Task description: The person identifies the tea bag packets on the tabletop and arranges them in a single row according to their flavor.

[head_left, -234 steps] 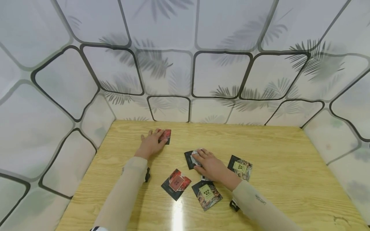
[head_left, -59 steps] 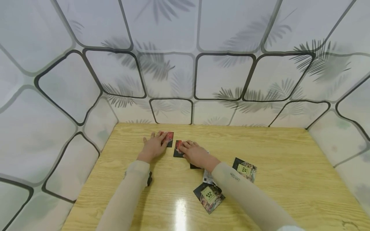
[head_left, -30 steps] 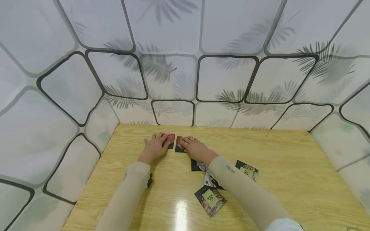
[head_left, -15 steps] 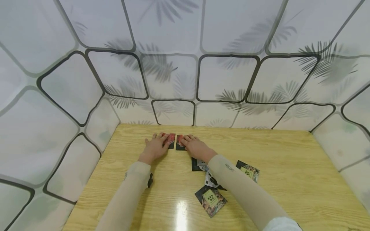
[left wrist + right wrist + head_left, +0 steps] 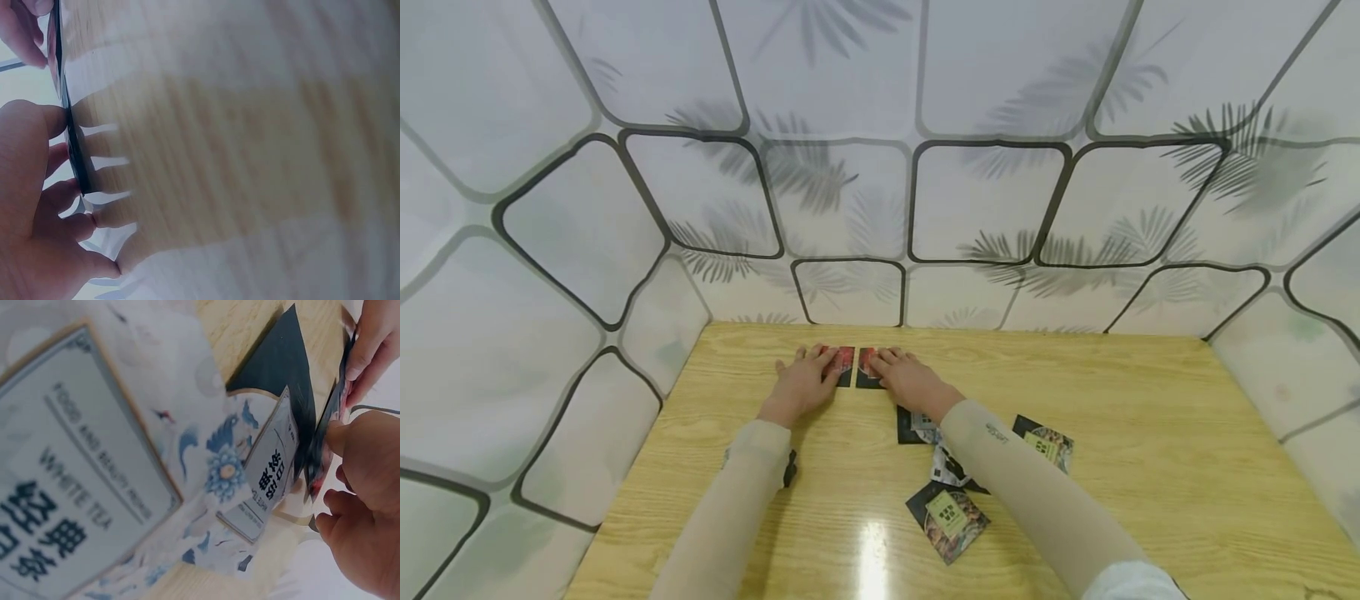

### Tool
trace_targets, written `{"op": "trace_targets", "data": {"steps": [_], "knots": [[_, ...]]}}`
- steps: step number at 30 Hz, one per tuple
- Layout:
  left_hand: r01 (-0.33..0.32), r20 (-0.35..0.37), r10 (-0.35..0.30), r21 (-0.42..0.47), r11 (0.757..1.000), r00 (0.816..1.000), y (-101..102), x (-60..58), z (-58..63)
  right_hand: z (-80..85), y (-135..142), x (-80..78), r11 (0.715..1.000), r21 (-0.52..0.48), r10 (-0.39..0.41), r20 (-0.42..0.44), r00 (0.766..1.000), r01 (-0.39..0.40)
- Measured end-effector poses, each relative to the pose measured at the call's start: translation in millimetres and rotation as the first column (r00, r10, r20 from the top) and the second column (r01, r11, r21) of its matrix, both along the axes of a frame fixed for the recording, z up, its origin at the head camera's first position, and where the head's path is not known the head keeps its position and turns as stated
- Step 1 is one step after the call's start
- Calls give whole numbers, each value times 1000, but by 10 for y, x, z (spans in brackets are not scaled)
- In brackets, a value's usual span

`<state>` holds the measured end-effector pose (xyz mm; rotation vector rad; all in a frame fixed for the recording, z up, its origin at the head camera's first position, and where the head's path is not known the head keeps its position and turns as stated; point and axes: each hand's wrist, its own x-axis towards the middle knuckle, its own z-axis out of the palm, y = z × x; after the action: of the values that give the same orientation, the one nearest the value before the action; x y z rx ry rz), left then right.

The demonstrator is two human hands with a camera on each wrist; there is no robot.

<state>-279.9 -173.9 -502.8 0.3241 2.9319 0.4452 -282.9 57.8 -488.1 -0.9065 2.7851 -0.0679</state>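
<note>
In the head view my left hand (image 5: 802, 385) rests with spread fingers on a red and black tea packet (image 5: 844, 367) near the table's back edge. My right hand (image 5: 914, 383) presses its fingertips on a second red and black tea packet (image 5: 868, 369), partly covered by them. The two packets lie side by side, a narrow gap between them. Just below the right hand is a black and white tea packet (image 5: 908, 432); the right wrist view shows its label (image 5: 265, 478). Another white tea packet (image 5: 946, 468) lies partly under the right forearm, its "WHITE TEA" print (image 5: 81, 487) readable up close.
A brown-patterned tea packet with a yellow-green label (image 5: 948, 522) lies towards the front of the wooden table (image 5: 1150, 467). A similar packet (image 5: 1047, 443) sits right of the right forearm. Patterned cloth walls (image 5: 962, 292) enclose the back and sides.
My right hand went from the white tea packet to the second red packet, which slid back from the table's middle to beside the first. The last half second shows only a slight shift.
</note>
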Motion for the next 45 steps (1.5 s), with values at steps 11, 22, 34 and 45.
{"op": "trace_targets", "data": {"steps": [11,22,34,45], "knots": [[5,9,-5,-3,1000,1000,6,12,40,26,115,84,992,-121,-22,40,999,27],[9,7,-9,5,1000,1000,10,14,33,95,409,373,984,-170,-45,58,997,54],[4,15,-4,1,1000,1000,4,23,7,65,649,762,976,-213,-32,11,999,33],[6,20,-5,-15,1000,1000,6,6,-1,-2,760,996,975,-216,-57,11,998,58]]}}
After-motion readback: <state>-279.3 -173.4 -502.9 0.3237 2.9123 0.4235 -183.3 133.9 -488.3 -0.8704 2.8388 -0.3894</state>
